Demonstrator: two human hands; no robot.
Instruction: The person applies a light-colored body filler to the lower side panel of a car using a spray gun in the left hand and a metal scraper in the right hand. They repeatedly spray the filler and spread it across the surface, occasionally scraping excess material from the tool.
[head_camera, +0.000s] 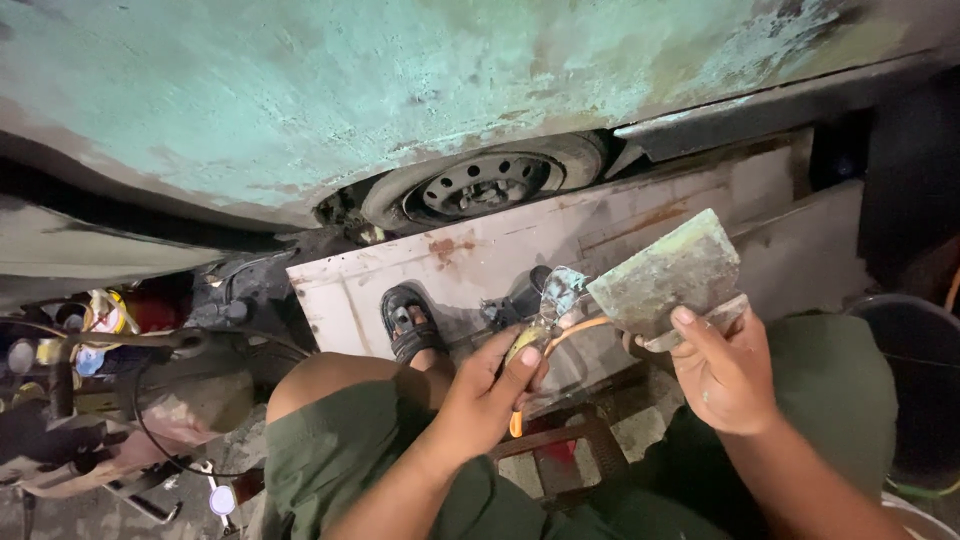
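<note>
Over the green-trousered knees, L hand grips a small scraper w/ fingers closed round its handle, blade tip touching the wide putty board; R hand clamps that board, thumb on top. Beyond: sandalled foot on a white panel, then wheel under the patchy green car body.

A wide flat scraper blade, smeared green and grey, tilts up at the right; left of it a small putty knife with a paste-coated blade points right, its tip just beside the blade.
</note>
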